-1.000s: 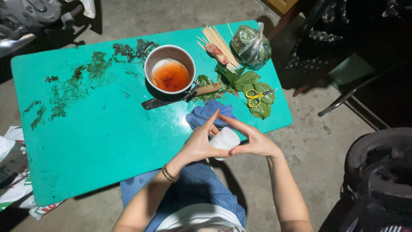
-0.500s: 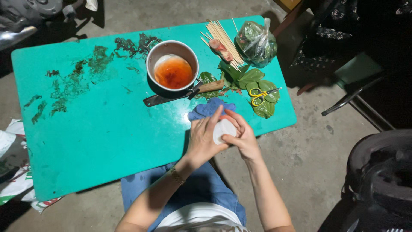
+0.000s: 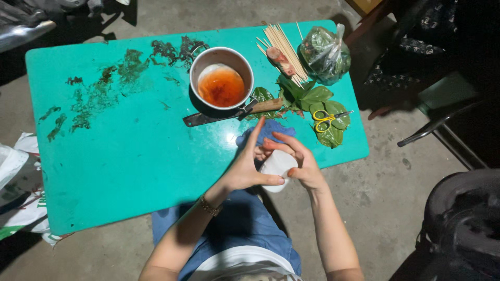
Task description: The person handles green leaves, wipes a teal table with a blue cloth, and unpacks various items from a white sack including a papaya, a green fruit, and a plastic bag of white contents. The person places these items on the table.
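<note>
Both hands grasp one small white container (image 3: 277, 165) at the near edge of the green surface (image 3: 130, 156): left hand (image 3: 245, 169) from the left, right hand (image 3: 302, 164) cupping its right side. A blue cloth (image 3: 271, 130) lies just beyond the fingers; a knife (image 3: 229, 113) and metal bowl (image 3: 221, 78) farther beyond.

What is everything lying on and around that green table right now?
table: one, teal, stained with dark green smears at its far left
metal bowl: one, silver, holds orange-red liquid, table centre
knife: one, dark blade, wooden handle, just below the bowl
wooden skewers: a bundle, pale, right of the bowl
plastic bag of greens: one, clear, far right corner
green leaves: several, loose, below the bag
scissors: one, yellow handles, on the leaves
blue cloth: one, by the near edge
white container: one, between both hands
left hand: on the container
right hand: around the container
</note>
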